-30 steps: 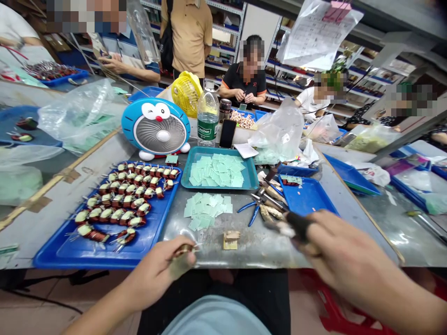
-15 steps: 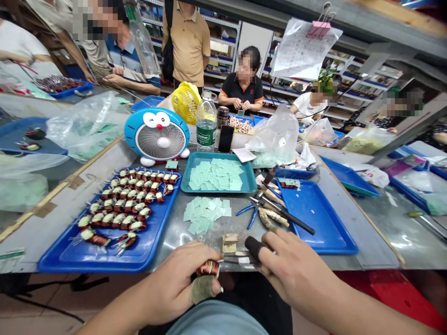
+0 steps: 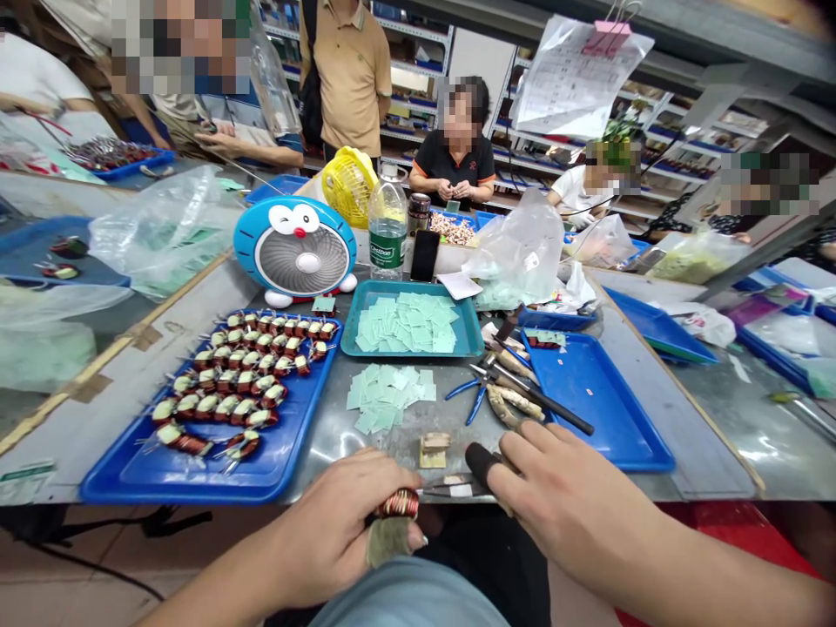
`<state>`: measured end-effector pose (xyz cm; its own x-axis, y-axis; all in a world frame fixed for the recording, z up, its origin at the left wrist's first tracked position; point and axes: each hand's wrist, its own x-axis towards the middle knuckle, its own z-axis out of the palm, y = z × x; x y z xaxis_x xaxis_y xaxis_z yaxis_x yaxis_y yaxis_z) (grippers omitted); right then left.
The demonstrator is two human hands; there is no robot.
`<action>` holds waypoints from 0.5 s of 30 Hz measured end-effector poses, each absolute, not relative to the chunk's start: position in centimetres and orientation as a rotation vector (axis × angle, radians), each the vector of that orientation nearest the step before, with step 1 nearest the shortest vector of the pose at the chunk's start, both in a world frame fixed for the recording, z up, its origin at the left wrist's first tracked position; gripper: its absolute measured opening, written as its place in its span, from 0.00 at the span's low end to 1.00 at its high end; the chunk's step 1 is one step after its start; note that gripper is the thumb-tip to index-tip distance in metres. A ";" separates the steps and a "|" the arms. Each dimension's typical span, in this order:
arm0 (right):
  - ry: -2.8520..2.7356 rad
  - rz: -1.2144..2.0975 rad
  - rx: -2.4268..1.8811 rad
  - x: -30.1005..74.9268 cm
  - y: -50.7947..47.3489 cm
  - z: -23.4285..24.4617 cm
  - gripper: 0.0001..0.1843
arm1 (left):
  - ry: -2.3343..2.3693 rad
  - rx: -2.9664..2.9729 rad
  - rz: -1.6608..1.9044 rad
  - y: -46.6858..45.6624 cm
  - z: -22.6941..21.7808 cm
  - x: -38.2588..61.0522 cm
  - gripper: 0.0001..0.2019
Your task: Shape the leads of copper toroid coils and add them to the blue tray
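In my left hand (image 3: 356, 514) is a copper-wound coil (image 3: 400, 503), gripped between the thumb, which wears a greenish cover, and the fingers. My right hand (image 3: 549, 479), with a black cover on one digit, is closed round a thin metal tool (image 3: 450, 488) with a white patch on it. The tool's far end points at the coil; whether they touch I cannot tell. Just beyond the tool, a small wooden block (image 3: 434, 450) stands at the bench edge. Loose pale green sheets (image 3: 388, 396) lie past it.
Rows of wound coils fill a blue tray (image 3: 196, 483) on the left. A teal tray (image 3: 413, 348) carries more green sheets. Pliers (image 3: 475, 392) and a hammer (image 3: 555, 407) lie beside the right blue tray (image 3: 604, 409). Behind stand a blue fan (image 3: 297, 248) and a bottle (image 3: 387, 235). Co-workers sit opposite.
The whole view has shifted slightly. Both hands keep nearly the same place and grip, with the coil and the thin tool still in them.
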<state>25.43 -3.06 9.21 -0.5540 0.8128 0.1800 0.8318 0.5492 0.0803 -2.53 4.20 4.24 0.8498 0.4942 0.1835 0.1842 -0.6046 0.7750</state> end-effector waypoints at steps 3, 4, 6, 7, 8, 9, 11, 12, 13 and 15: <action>-2.562 -0.156 -1.467 25.1 -3.7 8.1 0.16 | 0.533 2.074 0.539 3.9 3.7 -2.6 0.10; -2.498 -0.082 -1.496 24.9 -3.9 7.3 0.13 | 0.557 1.980 0.550 3.8 3.3 -2.6 0.12; -2.328 0.127 -1.569 24.5 -4.3 5.4 0.07 | 0.579 1.706 0.582 3.5 2.5 -2.4 0.19; -2.245 0.221 -1.607 24.3 -4.5 4.5 0.05 | 0.568 1.554 0.601 3.4 2.0 -2.2 0.22; -2.188 0.294 -1.629 24.1 -4.6 3.7 0.03 | 0.549 1.424 0.621 3.3 1.6 -2.1 0.24; -2.154 0.342 -1.639 23.9 -4.6 3.2 0.02 | 0.530 1.328 0.635 3.2 1.3 -1.9 0.26; -2.155 0.384 -1.628 23.7 -4.6 2.7 0.01 | 0.512 1.251 0.643 3.0 0.9 -1.6 0.26; -2.171 0.391 -1.613 23.6 -4.5 2.7 0.01 | 0.512 1.250 0.637 3.0 0.9 -1.5 0.26; -2.187 0.392 -1.600 23.5 -4.4 2.9 0.01 | 0.512 1.261 0.634 3.0 0.9 -1.4 0.26; -2.205 0.379 -1.581 23.5 -4.2 3.2 0.01 | 0.516 1.295 0.639 2.9 1.1 -1.2 0.25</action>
<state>23.53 -4.20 3.16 -0.2808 0.9461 0.1617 0.8376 0.3238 -0.4400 -1.25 2.94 1.15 0.7238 0.6900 0.0029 -0.1431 0.1460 0.9789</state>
